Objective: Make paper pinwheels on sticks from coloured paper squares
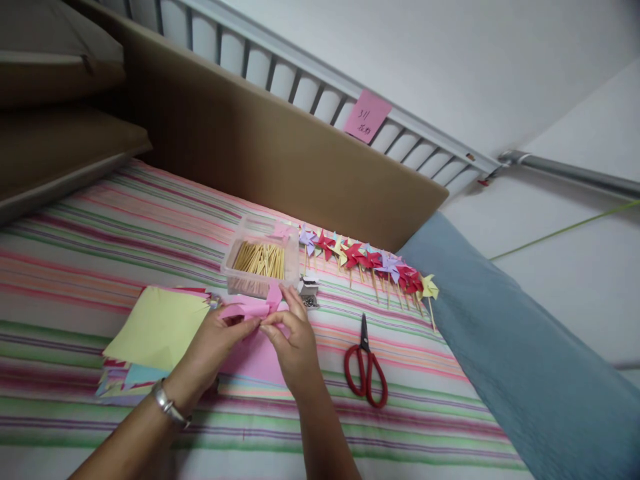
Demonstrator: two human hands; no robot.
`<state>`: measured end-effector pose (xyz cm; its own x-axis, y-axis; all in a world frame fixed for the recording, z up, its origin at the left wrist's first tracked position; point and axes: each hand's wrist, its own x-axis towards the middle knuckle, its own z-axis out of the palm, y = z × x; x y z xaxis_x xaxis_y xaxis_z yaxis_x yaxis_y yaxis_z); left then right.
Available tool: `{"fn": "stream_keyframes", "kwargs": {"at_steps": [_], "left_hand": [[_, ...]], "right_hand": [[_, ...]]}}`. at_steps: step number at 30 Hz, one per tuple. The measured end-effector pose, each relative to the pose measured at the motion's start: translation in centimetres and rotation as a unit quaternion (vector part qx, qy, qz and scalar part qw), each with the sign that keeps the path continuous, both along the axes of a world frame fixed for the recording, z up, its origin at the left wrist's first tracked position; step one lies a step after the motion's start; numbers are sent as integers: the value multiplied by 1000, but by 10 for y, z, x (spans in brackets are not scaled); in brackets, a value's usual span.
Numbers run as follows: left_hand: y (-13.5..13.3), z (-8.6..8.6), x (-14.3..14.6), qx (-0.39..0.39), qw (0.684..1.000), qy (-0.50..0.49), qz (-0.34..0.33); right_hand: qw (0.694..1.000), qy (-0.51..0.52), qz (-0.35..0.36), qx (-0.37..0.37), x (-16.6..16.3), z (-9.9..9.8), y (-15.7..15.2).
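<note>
Pink paper (pixel 253 307) pinched in left hand (pixel 214 341) and right hand (pixel 294 339); bare cloth (pixel 430 393) from scissors (pixel 365 347) to edge.

I am holding the two hands close together out in front, with the left forearm (pixel 133 433) slanting in from the lower left and the right forearm (pixel 323 427) rising from the bottom and leaning slightly leftward. On my left hand (pixel 220 337) the thumb is stretching across to the right and the other fingers are mostly hiding from my view, while my right hand (pixel 293 340) is pinching, its thumb and index finger forming a small loop and its remaining fingers extending up and leftward.
</note>
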<state>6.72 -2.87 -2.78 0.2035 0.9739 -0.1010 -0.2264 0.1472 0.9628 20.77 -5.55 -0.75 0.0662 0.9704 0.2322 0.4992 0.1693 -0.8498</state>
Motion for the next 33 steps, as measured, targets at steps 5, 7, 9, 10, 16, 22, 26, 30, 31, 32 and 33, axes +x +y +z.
{"fn": "stream_keyframes", "kwargs": {"at_steps": [5, 7, 9, 10, 16, 22, 26, 30, 31, 32, 33], "left_hand": [[1, 5, -2, 51, 998, 39, -6], [1, 8, -4, 78, 996, 42, -16], [1, 10, -5, 97, 994, 43, -28], [1, 10, -6, 102, 993, 45, -33], [2, 3, -5, 58, 997, 34, -36], [1, 2, -4, 56, 996, 62, -43], [1, 2, -3, 62, 993, 89, -45], [-1, 1, 0, 37, 996, 75, -30], [-1, 1, 1, 32, 997, 68, -26], [-1, 1, 2, 27, 998, 61, -23], [-2, 1, 3, 23, 998, 55, -20]], "right_hand": [[999, 38, 4, -16, 1, -1, 1], [998, 60, 16, -11, 0, 2, 1], [997, 78, 25, -5, -1, 5, 1], [996, 84, 25, -5, -1, 6, 1], [995, 100, 5, -17, -2, 6, 0], [990, 133, -18, -43, -2, 4, 0], [983, 157, -37, -87, -2, 6, 0], [979, 168, -52, -107, -2, 7, 0], [978, 172, -54, -110, -2, 8, 0], [976, 176, -56, -112, -2, 8, 0], [975, 181, -57, -114, -2, 9, 0]]}}
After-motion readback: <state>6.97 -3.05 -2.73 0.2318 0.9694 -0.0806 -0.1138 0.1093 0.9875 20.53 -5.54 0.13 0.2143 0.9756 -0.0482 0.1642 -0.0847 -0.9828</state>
